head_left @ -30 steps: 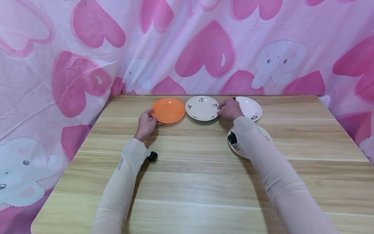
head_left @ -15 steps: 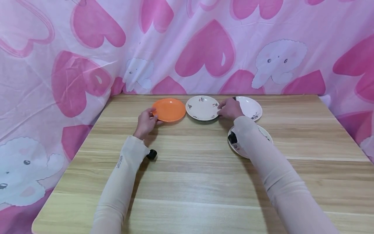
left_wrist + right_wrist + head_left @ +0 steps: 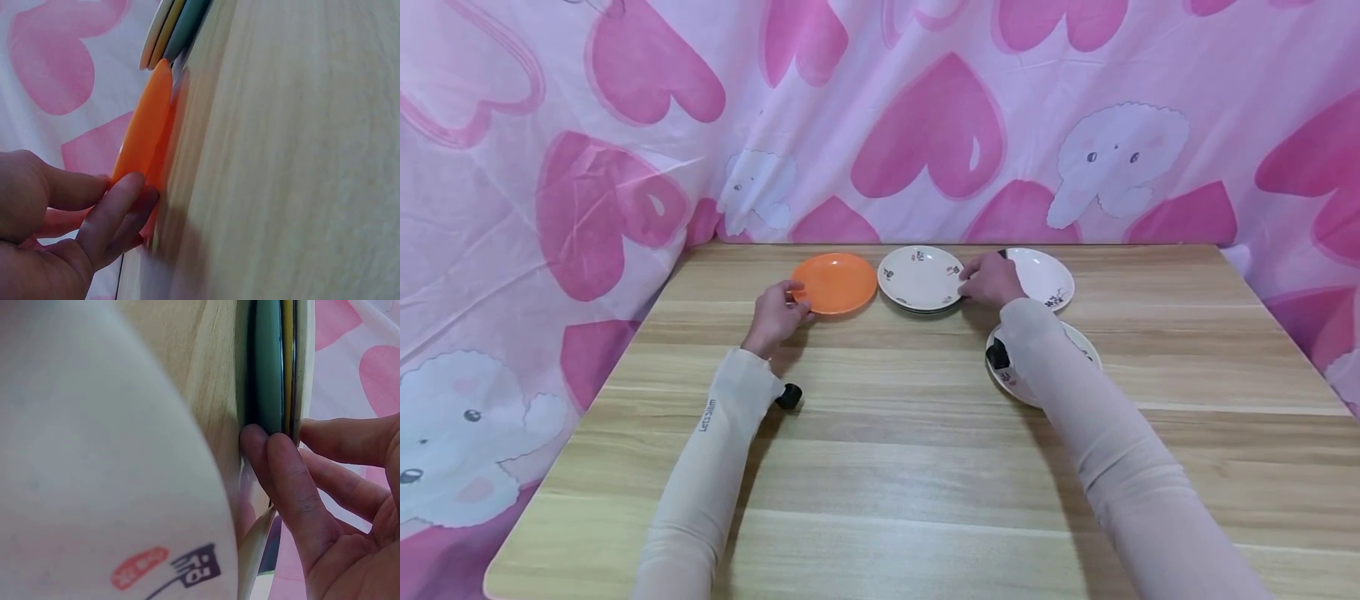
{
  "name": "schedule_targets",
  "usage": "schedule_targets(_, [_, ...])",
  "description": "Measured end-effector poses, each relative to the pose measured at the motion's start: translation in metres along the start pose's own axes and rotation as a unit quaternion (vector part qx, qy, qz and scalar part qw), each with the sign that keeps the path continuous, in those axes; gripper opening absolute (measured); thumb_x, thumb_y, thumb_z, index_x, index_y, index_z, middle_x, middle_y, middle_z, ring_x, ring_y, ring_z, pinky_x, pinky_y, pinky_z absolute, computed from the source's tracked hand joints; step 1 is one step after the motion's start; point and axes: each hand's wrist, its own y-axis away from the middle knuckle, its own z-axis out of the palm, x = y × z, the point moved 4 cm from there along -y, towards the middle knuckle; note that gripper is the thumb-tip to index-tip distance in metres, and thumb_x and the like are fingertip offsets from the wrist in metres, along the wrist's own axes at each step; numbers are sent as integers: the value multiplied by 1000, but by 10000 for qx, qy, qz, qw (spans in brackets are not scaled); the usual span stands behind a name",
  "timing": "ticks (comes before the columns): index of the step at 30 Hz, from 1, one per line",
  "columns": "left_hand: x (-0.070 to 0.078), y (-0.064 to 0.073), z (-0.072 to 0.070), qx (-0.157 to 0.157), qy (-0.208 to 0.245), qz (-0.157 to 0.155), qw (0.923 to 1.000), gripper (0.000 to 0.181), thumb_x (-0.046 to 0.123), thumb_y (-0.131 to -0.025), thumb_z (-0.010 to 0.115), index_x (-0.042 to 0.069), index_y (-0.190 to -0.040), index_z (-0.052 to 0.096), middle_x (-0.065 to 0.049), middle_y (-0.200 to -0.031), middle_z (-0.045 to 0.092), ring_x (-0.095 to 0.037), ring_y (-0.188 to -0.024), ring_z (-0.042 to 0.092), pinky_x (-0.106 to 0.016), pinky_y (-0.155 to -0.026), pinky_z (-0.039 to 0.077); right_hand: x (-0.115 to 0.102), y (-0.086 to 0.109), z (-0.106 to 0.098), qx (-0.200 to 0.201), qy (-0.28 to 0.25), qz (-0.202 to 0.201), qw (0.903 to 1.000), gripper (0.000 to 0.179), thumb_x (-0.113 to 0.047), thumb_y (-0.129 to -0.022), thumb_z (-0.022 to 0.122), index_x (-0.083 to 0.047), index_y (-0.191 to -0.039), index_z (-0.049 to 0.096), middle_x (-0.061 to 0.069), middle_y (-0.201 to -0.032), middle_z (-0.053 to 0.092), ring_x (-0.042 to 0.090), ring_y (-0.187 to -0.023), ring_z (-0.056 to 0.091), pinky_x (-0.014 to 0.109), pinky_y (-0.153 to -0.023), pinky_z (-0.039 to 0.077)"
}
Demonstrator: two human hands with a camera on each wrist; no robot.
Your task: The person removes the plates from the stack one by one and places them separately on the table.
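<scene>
My left hand (image 3: pixel 777 317) pinches the left rim of an orange plate (image 3: pixel 837 285), thumb above and fingers underneath. In the left wrist view the plate's far rim comes right up to a stack of plates (image 3: pixel 172 31). That stack has a cream patterned plate (image 3: pixel 919 279) on top, a yellow one below it and a green plate (image 3: pixel 269 369) at the bottom. My right hand (image 3: pixel 994 281) grips the stack's right edge, with its thumb (image 3: pixel 347 439) at the top plate and fingertips against the green underside.
A white plate (image 3: pixel 1043 279) with a dark print lies right of the stack, partly behind my right hand. Nearer, another patterned plate (image 3: pixel 1011 385) sits under my right forearm. A pink heart-print cloth (image 3: pixel 925 125) hangs behind the wooden table (image 3: pixel 865 467).
The orange plate has shifted very slightly to the right, and its near rim rose a little, then dropped again. My right hand and the stack stay in place.
</scene>
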Motion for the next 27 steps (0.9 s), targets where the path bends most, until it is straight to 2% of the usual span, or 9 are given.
schedule_targets(4, [1,1,-1,0,-248,84,9997,48,3,-99,57,0,-145,46,-22,-133,59,-23,-108,60,-24,-87,59,0,-1,0,-53,-2,31,10000,31,-11,-88,68,-3,-117,72,19,-120,71,24,-98,68,34,-93,53])
schedule_targets(10, [3,2,-4,62,-843,310,9959,45,10,-96,61,0,-140,52,-21,-126,63,-24,-103,59,-21,-79,51,1,-2,0,-51,15,-7,10000,32,-12,-88,68,-2,-118,72,19,-122,70,28,-107,65,39,-101,50])
schedule_targets(15, [4,4,-4,12,-941,282,9952,46,11,-94,62,0,-138,54,-20,-122,62,-24,-100,57,-21,-75,50,1,-2,0,-20,23,-52,10000,31,-11,-87,67,-2,-116,72,19,-120,71,27,-102,66,38,-99,51])
schedule_targets(22, [3,4,-4,-21,-985,249,9948,47,12,-93,65,0,-137,54,-21,-129,62,-27,-109,58,-31,-90,52,2,-3,0,39,64,-113,9999,30,-12,-86,69,-3,-114,74,17,-108,76,21,-87,71,40,-101,52])
schedule_targets(27, [5,4,-2,-110,-1070,258,9939,47,13,-92,68,0,-135,55,-21,-129,61,-28,-111,57,-34,-95,51,2,-3,0,61,61,-88,9999,29,-12,-86,69,-3,-113,74,17,-110,75,20,-87,70,39,-99,52])
